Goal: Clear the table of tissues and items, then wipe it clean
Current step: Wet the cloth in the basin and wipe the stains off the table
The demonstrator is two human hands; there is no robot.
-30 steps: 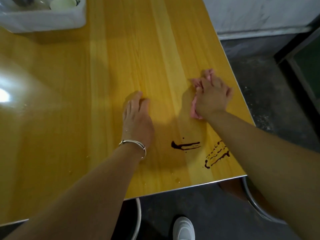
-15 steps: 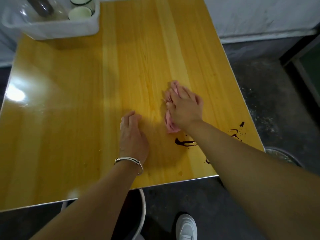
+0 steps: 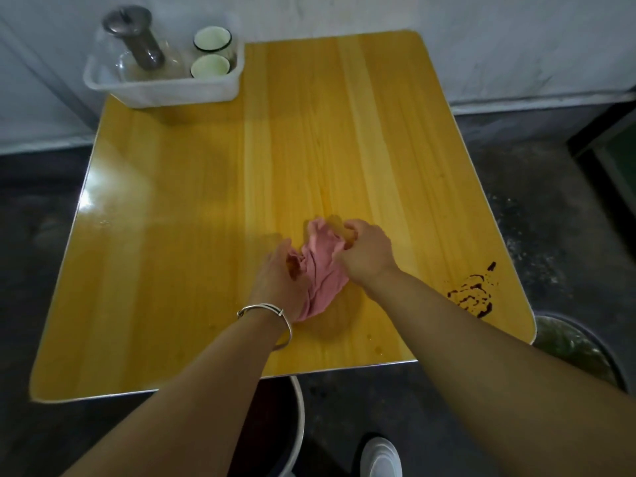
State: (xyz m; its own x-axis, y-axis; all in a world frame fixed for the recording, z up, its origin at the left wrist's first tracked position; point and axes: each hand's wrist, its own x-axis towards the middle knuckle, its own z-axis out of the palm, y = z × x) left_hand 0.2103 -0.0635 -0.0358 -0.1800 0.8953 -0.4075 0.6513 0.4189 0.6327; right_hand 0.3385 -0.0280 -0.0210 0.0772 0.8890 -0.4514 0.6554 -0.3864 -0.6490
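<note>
fingers [image 3: 353,228] grip pink cloth [image 3: 321,270] on stained yellow table [image 3: 206,201]

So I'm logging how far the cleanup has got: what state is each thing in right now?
Pink cloth: bunched, gripped by both hands.
Left hand: grips the cloth's near side.
Right hand: grips the cloth's far side.
Dark spill: unwiped, by the table's near right corner.
White tub: on the far left corner, holding a glass jug and two upright cups.

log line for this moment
left hand: grips pink cloth | right hand: grips pink cloth | dark stain: unwiped, near right edge | white tray: far left corner
</note>
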